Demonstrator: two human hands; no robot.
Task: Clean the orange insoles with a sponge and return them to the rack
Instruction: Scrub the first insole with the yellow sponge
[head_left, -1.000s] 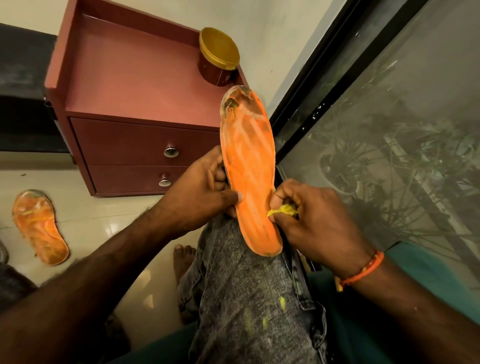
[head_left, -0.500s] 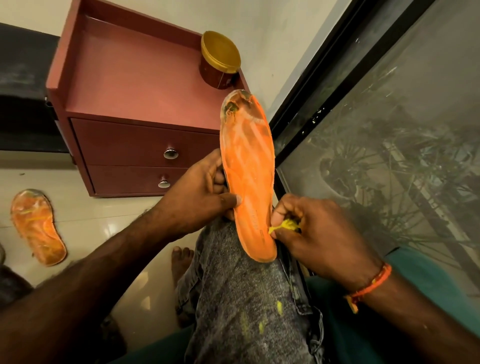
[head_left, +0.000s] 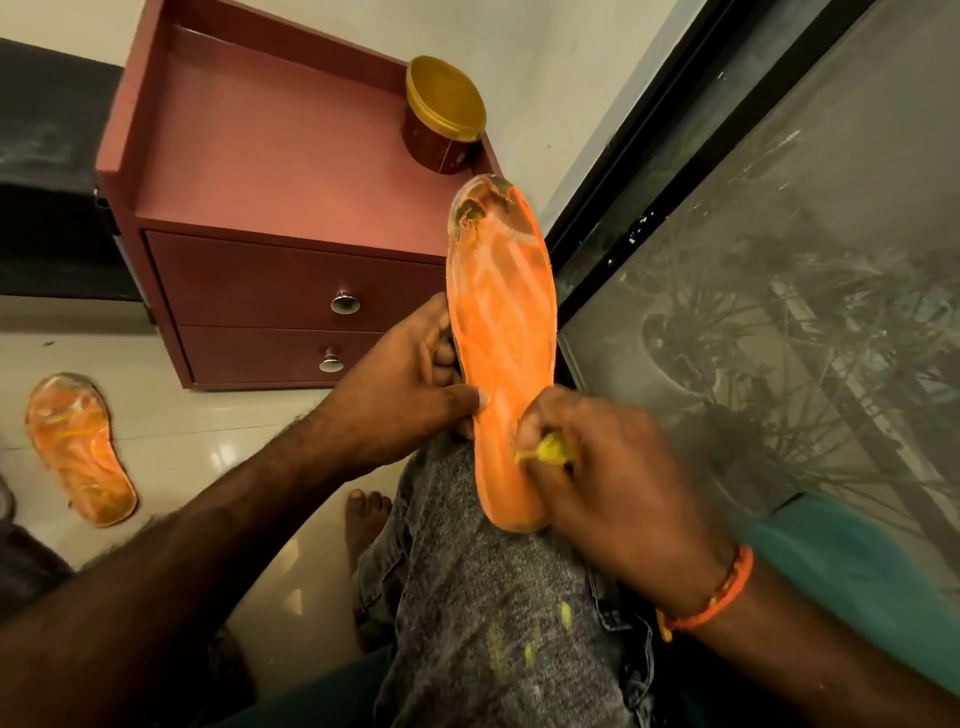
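Note:
An orange insole (head_left: 501, 332) stands upright on my knee, its worn, torn toe end pointing up. My left hand (head_left: 410, 384) grips its left edge, thumb across the front and fingers behind. My right hand (head_left: 608, 467) pinches a small yellow sponge (head_left: 545, 451) and presses it against the insole's lower right part near the heel. A second orange insole (head_left: 78, 449), streaked with dirt, lies flat on the pale tiled floor at the far left.
A maroon two-drawer cabinet (head_left: 291, 197) stands ahead against the wall, with a gold-lidded round tub (head_left: 447, 114) on its back right corner. A black-framed glass door (head_left: 779, 270) runs along the right. My grey-jeaned leg (head_left: 488, 613) and bare foot (head_left: 366, 519) are below.
My right hand with the sponge has slid left onto the insole's heel area. The left hand keeps the same hold on the insole.

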